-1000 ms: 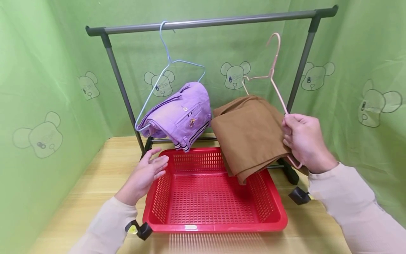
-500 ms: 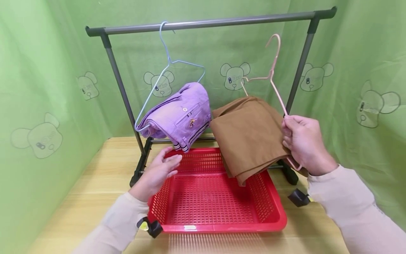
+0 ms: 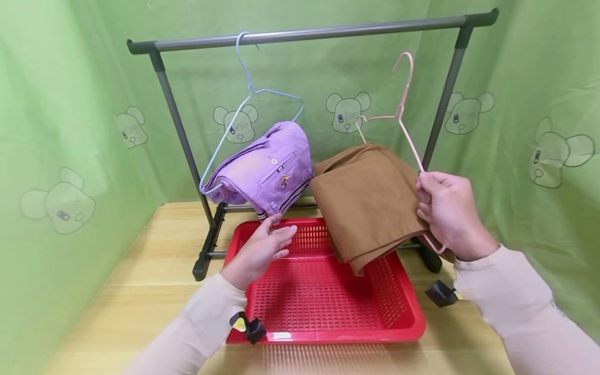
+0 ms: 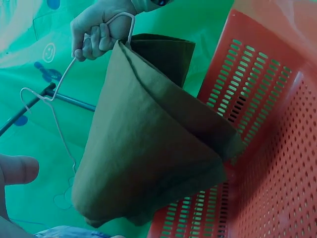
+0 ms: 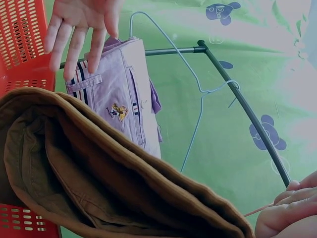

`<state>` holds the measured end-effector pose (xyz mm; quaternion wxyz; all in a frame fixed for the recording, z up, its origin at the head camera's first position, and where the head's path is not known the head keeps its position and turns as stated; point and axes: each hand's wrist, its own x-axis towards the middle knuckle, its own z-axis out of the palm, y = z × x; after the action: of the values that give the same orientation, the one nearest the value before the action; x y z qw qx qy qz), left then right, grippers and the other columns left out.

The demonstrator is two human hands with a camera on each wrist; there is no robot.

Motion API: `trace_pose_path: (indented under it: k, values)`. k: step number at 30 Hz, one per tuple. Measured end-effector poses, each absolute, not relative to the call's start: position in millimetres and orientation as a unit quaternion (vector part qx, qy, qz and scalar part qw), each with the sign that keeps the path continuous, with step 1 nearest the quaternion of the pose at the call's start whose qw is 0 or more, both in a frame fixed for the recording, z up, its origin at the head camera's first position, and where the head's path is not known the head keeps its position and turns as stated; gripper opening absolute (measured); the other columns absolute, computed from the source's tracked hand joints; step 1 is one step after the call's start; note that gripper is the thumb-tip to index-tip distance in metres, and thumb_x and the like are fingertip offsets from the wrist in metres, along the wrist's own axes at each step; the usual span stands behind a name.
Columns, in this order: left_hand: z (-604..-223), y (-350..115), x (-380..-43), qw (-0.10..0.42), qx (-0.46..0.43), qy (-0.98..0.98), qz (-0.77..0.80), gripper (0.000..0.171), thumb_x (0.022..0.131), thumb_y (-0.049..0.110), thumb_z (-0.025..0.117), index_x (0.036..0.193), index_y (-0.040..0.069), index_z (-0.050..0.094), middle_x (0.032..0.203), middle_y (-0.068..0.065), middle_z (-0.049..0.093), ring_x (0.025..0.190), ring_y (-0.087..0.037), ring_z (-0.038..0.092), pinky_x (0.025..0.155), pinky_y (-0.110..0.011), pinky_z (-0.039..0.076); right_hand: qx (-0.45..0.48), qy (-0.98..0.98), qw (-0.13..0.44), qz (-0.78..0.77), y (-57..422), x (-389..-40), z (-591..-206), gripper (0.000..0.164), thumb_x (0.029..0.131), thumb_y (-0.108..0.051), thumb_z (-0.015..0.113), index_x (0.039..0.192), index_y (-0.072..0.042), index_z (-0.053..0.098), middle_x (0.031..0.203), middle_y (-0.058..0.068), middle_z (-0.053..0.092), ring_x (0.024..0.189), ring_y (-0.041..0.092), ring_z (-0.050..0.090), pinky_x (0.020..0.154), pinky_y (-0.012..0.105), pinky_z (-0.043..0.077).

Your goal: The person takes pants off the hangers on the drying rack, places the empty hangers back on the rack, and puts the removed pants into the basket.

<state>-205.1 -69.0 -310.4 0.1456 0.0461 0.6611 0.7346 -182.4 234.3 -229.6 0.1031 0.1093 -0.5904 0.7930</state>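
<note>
My right hand (image 3: 450, 213) grips the side of a pink hanger (image 3: 407, 125), with folded brown trousers (image 3: 370, 203) draped over its lower bar. The hanger's hook stands free below the rack's top bar. My left hand (image 3: 264, 247) is held out with fingers extended and nothing in it, over the basket's back left part and left of the brown trousers. Just above it, folded purple trousers (image 3: 272, 166) hang on a blue hanger (image 3: 230, 122) hooked on the bar. In the right wrist view the left hand's fingers (image 5: 77, 47) overlap the purple trousers' striped edge.
A dark metal clothes rack (image 3: 309, 34) stands behind, its left foot (image 3: 201, 265) on the wooden table (image 3: 117, 307). A red perforated basket (image 3: 323, 336) sits in front of it, partly under the brown trousers. Green printed curtains (image 3: 61, 104) close in the sides and back.
My left hand has moved right, from the basket's left rim to over its back left part. The right hand and pink hanger have dropped very slightly. The purple trousers hang as before.
</note>
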Motion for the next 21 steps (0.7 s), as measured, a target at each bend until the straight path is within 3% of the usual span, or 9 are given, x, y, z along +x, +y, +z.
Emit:
trace_pose_path:
  k: [7, 14, 21]
  values:
    - [-313, -59, -209, 0.151, 0.040, 0.656, 0.739, 0.064, 0.098, 0.015, 0.057, 0.150, 0.004, 0.021, 0.143, -0.024, 0.042, 0.129, -0.040, 0.043, 0.105, -0.048, 0.038, 0.106, -0.592, 0.104, 0.792, 234, -181, -231, 0.032, 0.102, -0.005, 0.044, 0.074, 0.000, 0.060, 0.056, -0.002, 0.045, 0.039, 0.006, 0.035, 0.037, 0.021, 0.024]
    - [-314, -55, -211, 0.154, 0.029, 0.655, 0.740, 0.065, 0.097, 0.016, 0.058, 0.150, 0.004, 0.021, 0.141, -0.023, 0.045, 0.130, -0.039, 0.043, 0.105, -0.048, 0.038, 0.116, -0.589, 0.105, 0.793, 234, -179, -233, 0.032, 0.102, -0.006, 0.045, 0.073, 0.000, 0.059, 0.055, -0.002, 0.044, 0.039, 0.005, 0.033, 0.041, 0.029, 0.010]
    - [-314, -51, -215, 0.166, 0.035, 0.653, 0.738, 0.067, 0.097, 0.018, 0.059, 0.150, 0.004, 0.021, 0.139, -0.022, 0.046, 0.131, -0.038, 0.042, 0.106, -0.048, 0.036, 0.113, -0.591, 0.107, 0.791, 234, -179, -234, 0.032, 0.102, -0.006, 0.046, 0.074, 0.000, 0.059, 0.056, -0.001, 0.045, 0.039, 0.005, 0.034, 0.040, 0.028, 0.012]
